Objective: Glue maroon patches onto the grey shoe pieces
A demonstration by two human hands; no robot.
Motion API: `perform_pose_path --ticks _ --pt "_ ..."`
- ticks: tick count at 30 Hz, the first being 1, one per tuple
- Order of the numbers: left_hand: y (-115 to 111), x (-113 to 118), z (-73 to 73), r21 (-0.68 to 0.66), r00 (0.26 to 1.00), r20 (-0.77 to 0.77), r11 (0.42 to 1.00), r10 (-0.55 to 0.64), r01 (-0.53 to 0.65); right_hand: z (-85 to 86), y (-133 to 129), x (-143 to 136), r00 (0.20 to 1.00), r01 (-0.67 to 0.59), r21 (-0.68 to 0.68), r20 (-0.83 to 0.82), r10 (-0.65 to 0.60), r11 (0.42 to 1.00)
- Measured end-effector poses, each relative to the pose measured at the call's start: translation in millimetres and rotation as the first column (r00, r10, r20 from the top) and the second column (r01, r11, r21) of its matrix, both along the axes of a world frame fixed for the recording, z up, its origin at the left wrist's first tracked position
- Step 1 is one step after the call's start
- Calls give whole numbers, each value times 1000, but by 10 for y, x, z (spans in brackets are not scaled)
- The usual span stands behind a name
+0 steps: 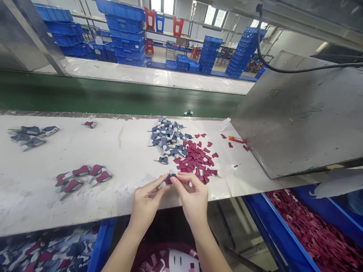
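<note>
My left hand and my right hand meet near the table's front edge, fingers pinched on one small plastic part with dark blue and red on it. The fingers cover most of it, so its full shape is hidden. Just beyond lies a heap of blue-and-white plastic parts. Beside my right fingertips spreads a pile of flat dark red pieces. To the left rest several parts with red faces, and farther off a cluster of blue-faced parts.
A green conveyor belt runs behind the white table, one part on it. At right stand a metal panel and an orange cutter. Below are a blue bin of red pieces and a bin of mixed parts.
</note>
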State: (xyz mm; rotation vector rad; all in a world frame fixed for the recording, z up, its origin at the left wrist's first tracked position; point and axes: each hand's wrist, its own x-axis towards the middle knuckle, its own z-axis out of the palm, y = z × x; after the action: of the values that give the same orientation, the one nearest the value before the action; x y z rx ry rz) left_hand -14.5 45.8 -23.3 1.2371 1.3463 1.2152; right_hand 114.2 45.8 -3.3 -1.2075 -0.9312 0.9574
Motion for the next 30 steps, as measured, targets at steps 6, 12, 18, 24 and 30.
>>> perform_pose_path --ticks 6,12,18,24,30 --pt "-8 57 115 1 987 153 999 45 -46 -134 -48 -35 969 70 215 219 -117 974" --pt "-49 51 203 39 990 143 999 13 -19 -34 -55 76 973 24 210 219 -71 977" --pt "-104 26 246 119 999 14 992 -35 33 83 -32 223 942 -325 84 113 315 942" --pt "-127 55 237 220 983 -181 974 -16 57 -5 -105 89 929 -212 99 328 169 972" --pt "-109 91 268 214 945 -322 977 51 21 -53 -105 43 886 -206 117 444 134 971"
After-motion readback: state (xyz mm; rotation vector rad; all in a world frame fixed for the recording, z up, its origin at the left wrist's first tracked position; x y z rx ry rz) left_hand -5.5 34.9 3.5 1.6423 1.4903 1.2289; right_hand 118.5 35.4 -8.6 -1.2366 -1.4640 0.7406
